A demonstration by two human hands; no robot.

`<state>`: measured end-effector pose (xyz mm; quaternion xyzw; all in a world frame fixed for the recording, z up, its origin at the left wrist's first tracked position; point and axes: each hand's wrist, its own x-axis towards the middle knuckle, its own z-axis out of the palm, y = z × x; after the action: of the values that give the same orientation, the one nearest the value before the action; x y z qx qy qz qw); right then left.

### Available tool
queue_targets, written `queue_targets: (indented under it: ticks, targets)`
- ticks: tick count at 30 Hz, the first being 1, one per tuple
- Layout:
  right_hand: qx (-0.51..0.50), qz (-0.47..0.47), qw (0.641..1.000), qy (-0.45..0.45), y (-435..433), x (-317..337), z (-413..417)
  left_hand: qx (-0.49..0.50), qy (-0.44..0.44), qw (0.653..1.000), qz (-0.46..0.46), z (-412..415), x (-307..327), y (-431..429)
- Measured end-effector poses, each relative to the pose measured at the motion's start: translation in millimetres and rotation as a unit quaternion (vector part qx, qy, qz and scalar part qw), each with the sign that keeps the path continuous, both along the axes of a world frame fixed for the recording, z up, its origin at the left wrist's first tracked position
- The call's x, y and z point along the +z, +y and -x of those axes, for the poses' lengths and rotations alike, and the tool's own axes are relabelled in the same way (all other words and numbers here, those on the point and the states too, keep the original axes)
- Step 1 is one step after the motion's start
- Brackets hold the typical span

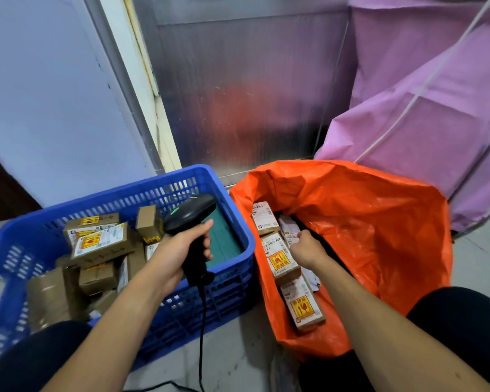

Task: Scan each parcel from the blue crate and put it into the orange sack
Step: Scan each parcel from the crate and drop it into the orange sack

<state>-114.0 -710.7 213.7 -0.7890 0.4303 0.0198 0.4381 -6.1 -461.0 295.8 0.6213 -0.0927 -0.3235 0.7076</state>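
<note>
Grips the handle of a black barcode scanner (191, 213) in the left hand (178, 250), with the cable (202, 321) hanging below the wrist. Holds that hand over the right end of the blue crate (249, 250), brown cardboard parcels (102, 241) heaped just left of it. Has the right hand (307, 248) down inside the orange sack (374, 222), knuckles up, at a white-labelled parcel (290, 233); cannot tell whether grasping or released. Shows more labelled boxes (280, 260) stacked left of and below that hand.

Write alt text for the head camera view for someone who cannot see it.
A person's left hand grips a black barcode scanner over a blue crate of cardboard parcels, while the right hand reaches into an orange sack holding more parcels.
</note>
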Motion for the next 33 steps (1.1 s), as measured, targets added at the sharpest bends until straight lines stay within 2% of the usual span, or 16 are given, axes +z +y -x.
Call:
queue_targets:
  ticks: [10, 17, 22, 27, 33]
  targets:
    - [0.136, 0.126, 0.980, -0.070, 35, 104, -38, 0.064, -0.022, 0.997, 0.020, -7, 25, 54]
    - [0.249, 0.215, 0.937, -0.120, 84, 142, -39, 0.128, 0.002, 0.991, 0.034, -18, 35, 101]
    - [0.326, 0.301, 0.893, -0.083, 98, 151, -34, 0.213, -0.015, 0.976, 0.035, -25, 49, 127]
    - [0.324, 0.296, 0.896, -0.071, 108, 150, -50, 0.291, -0.017, 0.955, 0.055, -41, 59, 165]
    - [0.343, 0.272, 0.897, -0.062, 130, 139, -85, 0.300, -0.018, 0.953, 0.035, -51, 59, 189]
